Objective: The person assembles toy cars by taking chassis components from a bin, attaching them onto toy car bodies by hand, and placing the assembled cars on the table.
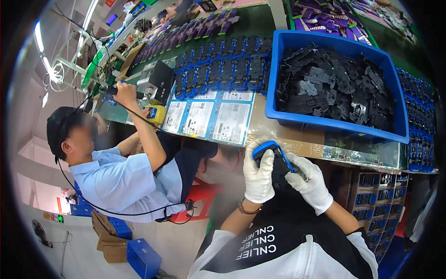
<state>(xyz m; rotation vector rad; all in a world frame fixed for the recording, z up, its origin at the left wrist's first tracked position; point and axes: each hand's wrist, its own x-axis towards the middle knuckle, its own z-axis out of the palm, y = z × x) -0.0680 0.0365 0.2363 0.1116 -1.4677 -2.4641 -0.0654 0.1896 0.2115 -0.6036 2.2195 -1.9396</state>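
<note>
White cotton gloves on both hands. Left hand (259,177) wrapped round the left side of a black part with blue frame (274,160), fingers (256,156) closed over its top-left edge. Right hand (310,182) clamped on the right side of same part, fingers (297,162) curled shut against it. Part held in the air between both sets of fingers, just short of the worktop (297,142) edge, above the lap. Wristband on left wrist.

Beyond the fingers: blue bin (278,83) on the worktop, heaped with loose black parts (334,88). Left of the bin, rows of black parts in blue frames (223,65). Nearer, up and left of the fingers, printed sheets (209,118) flat on the worktop. More framed parts stacked right of the fingers, along the worktop's right end and below it (371,204).

Far left of the fingers: second person in light blue shirt (121,181), one hand (125,93) raised on a tool at the worktop, beside a black box (160,76) and a yellow unit (157,114). Cable running down across that shirt.
</note>
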